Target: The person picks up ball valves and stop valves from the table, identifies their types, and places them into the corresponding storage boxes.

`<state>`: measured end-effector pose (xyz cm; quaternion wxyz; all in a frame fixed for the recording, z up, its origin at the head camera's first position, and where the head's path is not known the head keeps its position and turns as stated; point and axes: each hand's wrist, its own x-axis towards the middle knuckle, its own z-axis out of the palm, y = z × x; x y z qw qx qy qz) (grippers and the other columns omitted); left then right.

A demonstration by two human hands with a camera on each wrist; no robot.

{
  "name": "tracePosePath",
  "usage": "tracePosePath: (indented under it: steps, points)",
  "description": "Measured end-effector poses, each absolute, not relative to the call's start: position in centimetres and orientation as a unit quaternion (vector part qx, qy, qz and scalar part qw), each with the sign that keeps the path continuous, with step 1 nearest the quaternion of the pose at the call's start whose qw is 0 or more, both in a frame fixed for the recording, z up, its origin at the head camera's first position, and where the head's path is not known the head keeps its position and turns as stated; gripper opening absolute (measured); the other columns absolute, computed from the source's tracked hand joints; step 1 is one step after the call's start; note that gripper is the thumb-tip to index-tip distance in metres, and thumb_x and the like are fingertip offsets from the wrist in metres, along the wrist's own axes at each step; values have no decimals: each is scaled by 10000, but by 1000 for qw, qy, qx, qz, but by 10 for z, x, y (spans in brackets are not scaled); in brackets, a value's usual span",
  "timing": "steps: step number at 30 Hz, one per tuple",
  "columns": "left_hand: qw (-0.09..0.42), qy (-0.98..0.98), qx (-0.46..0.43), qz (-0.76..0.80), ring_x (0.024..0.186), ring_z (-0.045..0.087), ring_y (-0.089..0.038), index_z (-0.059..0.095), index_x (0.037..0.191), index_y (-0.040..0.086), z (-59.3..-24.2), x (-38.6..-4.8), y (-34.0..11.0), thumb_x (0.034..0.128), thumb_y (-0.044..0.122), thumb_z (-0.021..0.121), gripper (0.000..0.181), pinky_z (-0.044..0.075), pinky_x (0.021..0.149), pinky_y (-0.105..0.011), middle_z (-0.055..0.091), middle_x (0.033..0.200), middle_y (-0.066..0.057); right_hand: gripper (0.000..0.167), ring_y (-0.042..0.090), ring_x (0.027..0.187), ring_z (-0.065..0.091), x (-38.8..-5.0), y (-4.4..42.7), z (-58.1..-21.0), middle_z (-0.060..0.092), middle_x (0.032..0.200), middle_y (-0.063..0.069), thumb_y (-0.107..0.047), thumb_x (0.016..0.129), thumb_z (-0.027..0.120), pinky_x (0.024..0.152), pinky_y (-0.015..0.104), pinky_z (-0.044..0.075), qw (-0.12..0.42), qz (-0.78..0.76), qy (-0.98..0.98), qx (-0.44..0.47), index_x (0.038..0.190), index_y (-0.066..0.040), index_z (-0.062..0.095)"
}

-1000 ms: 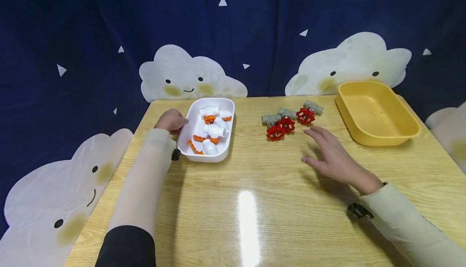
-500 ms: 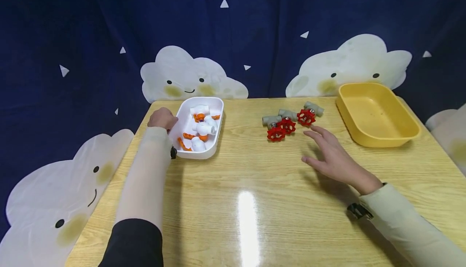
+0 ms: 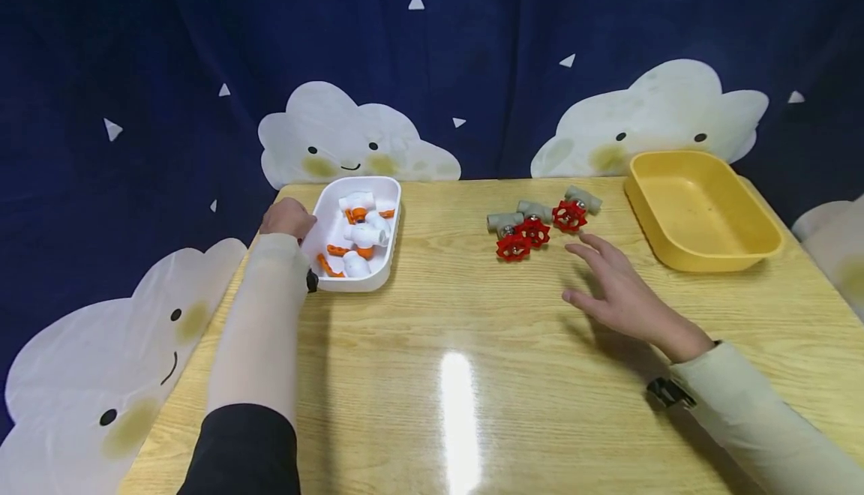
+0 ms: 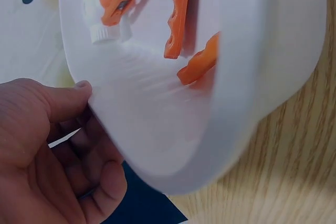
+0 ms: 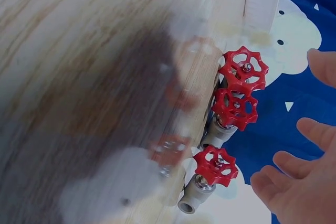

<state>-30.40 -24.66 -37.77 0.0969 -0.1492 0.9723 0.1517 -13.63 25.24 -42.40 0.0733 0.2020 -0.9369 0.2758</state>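
The left hand [image 3: 285,219] is clamping the rim of a white plastic rounded-rectangular tray [image 3: 351,283] at the far left of the pale wood-grain table [image 3: 540,397]. In the left wrist view, the thumb is pressing at the rim while the fingers are curling below it, outside the wall. This side grip is presumably keeping the hand out of the interior. Whether the tray base is resting wholly on the table cannot be told.

Inside, white plastic pipe fittings with orange handles [image 3: 365,235] are lying jumbled at mixed angles; the raised wall is apparently containing them, without any sorting.

The right hand [image 3: 624,292] is hovering over the table with fingers apart, gripping nothing. It is standing near, but not touching, three grey pipe valves with red lobed handwheels [image 3: 532,232]. These are lying in a slanting group, handwheels towards the person and pipe bodies towards the dark blue curtain [image 3: 486,52]. Each wheel is probably propping its round body against rolling. The two leftmost wheels are sitting close together; contact is unclear.

A yellow plastic rounded bin [image 3: 702,261] is standing upright at the far right, well apart from the tray, seemingly leaving the middle accessible to both hands.
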Motion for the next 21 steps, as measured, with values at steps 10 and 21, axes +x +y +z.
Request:
tracePosePath:
  steps: [10,21]
  points:
    - [98,969,-170,153,960,532,-322,658,984,29,-373,-301,-252,967,232,492,263,482,905,-471,600,1002,-152,692,531,1410,270,-137,256,-428,273,1565,293,-268,893,731,1062,729,263,60,273,-940,195,1465,-52,407]
    - [101,962,-200,153,942,548,-343,617,1131,-62,-376,-309,-267,973,234,485,361,517,842,-447,584,1065,-210,666,540,1379,305,-135,266,-433,307,1529,322,-259,891,735,1045,718,285,75,267,-941,195,1439,-37,427]
